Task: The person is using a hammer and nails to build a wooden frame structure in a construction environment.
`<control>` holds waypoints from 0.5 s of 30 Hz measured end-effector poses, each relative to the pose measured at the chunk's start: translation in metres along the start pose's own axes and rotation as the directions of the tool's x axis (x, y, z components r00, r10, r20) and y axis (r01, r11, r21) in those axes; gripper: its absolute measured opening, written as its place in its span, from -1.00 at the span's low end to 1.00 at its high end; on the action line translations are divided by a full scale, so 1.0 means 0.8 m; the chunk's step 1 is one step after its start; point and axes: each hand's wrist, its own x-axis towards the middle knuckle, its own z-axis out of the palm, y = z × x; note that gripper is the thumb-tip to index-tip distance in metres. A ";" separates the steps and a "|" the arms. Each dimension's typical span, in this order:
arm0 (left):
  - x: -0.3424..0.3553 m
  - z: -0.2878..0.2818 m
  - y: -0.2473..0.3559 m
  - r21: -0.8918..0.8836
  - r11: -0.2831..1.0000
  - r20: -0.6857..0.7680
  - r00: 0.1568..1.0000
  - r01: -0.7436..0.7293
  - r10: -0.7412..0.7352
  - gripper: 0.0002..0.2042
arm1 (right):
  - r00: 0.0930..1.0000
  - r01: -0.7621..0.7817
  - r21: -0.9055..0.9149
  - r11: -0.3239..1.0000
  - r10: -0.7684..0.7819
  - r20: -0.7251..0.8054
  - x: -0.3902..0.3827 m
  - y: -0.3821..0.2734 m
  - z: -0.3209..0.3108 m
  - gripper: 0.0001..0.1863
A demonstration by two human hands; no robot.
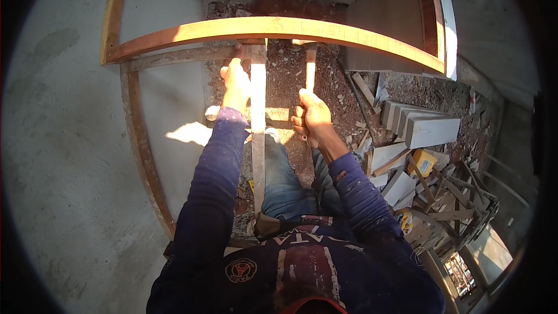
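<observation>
My left hand [235, 84] grips the upright, pale wooden batten [258, 110] near its top, where it meets a darker crosspiece [174, 56] under the long sunlit timber rail [279, 27]. A fingertip reaches up toward the joint. My right hand [314, 113] is closed on the wooden handle of a hammer [310, 70]; its head is up by the underside of the rail, partly hidden, and I cannot tell whether it touches the wood. The batten runs down between my arms toward my legs.
A wooden frame [141, 139] stands along the grey left wall [70, 139]. Rubble covers the ground [285, 75]. At right lie stacked white blocks [430, 131], a yellow container [422, 163], a dark pipe [363, 110] and a pile of wood offcuts [453, 215].
</observation>
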 end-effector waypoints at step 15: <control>-0.242 -0.122 -0.130 0.181 0.718 -0.242 0.677 -0.672 0.695 -0.84 | 0.809 -0.487 -0.731 0.478 0.562 -0.171 0.072 -0.054 -0.328 -0.74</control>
